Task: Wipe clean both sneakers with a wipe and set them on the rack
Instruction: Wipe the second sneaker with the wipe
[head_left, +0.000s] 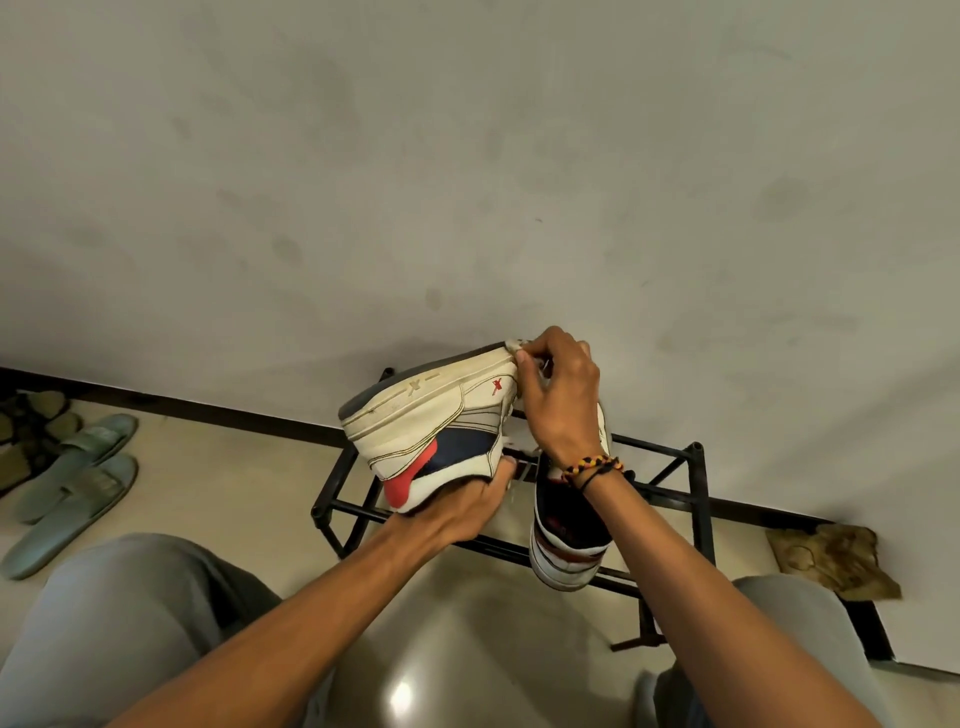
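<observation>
Against the stained wall, above the black rack (675, 457), my left hand (467, 506) is gripping the raised sneaker (431, 421) heel-end, its length running up-right toward my right hand (563, 395) pinching the wipe (515, 345) at the toe.

two sneakers: one (431, 431) held up, one (569, 545) on the rack. one rack (696, 499). one wipe (517, 345). two hands, left (467, 506) and right (563, 397). two green slippers (78, 493) on the floor. one bracelet (592, 465).
</observation>
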